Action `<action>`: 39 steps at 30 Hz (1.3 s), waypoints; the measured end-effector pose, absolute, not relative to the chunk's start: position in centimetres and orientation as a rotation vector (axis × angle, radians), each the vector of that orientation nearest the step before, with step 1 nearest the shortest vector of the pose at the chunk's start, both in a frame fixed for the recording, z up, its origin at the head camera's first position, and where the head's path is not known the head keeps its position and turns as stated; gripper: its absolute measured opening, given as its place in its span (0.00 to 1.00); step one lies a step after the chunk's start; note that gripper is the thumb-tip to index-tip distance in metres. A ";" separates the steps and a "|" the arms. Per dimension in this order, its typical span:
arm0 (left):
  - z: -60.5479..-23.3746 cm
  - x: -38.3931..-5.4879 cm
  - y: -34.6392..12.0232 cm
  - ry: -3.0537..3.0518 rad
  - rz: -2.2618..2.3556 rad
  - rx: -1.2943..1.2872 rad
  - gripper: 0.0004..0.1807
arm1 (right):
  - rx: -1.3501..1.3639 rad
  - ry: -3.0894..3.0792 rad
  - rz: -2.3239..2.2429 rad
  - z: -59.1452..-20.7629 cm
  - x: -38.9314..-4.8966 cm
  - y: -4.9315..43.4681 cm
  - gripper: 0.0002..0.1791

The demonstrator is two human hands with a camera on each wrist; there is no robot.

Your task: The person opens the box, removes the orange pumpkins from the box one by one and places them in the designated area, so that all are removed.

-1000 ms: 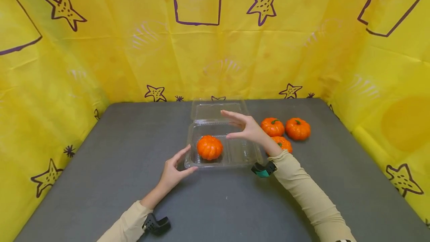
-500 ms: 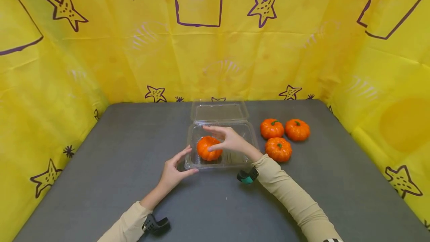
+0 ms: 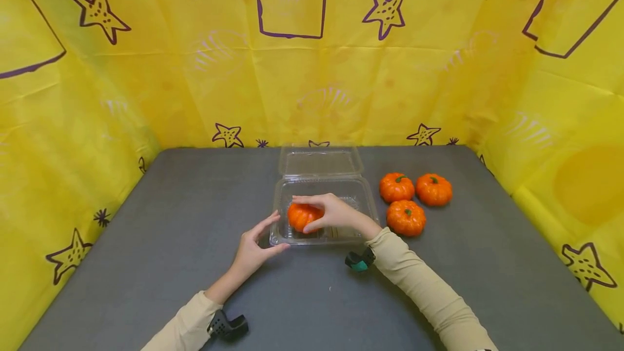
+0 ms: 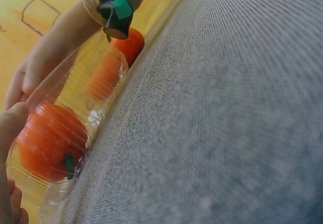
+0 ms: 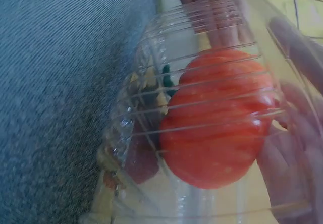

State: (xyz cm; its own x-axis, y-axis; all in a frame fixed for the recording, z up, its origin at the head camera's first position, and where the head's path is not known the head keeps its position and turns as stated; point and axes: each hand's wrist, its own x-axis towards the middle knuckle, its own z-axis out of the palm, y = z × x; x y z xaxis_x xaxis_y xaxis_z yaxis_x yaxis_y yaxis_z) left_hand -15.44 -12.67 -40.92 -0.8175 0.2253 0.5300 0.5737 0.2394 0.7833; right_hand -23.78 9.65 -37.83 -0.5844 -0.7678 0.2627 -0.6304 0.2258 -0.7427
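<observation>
A clear plastic clamshell box lies on the grey table, its hinged lid folded back away from me. An orange toy pumpkin is in the left part of the box. In the wrist views its green stem faces down towards the table. My right hand reaches over the box wall and holds this pumpkin, fingers on the far side and thumb on the near side. My left hand holds the box's near left corner, thumb at the front rim and fingers along the left side.
Right of the box, three more orange pumpkins sit close together: one nearest the hand, one behind it, and one at far right. Yellow cloth with drawn stars encloses the table at back and sides.
My right hand has moved left from above the middle of the box, then down onto the pumpkin, and its fingers have closed around it. The left hand stays at the box corner.
</observation>
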 end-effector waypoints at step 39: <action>-40.9 -15.5 -12.6 -2.199 -1.604 -0.733 0.31 | -1.345 2.505 -1.199 -37.4 -24.3 11.5 0.25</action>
State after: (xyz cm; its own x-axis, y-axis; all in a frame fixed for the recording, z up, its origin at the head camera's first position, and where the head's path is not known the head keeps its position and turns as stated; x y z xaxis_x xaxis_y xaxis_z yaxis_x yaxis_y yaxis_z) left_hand -15.48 -12.55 -40.92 -0.8167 0.2151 0.5355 0.5756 0.2374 0.7825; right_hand -24.29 11.48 -37.36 -0.6186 -0.7290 0.2932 -0.6854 0.3183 -0.6549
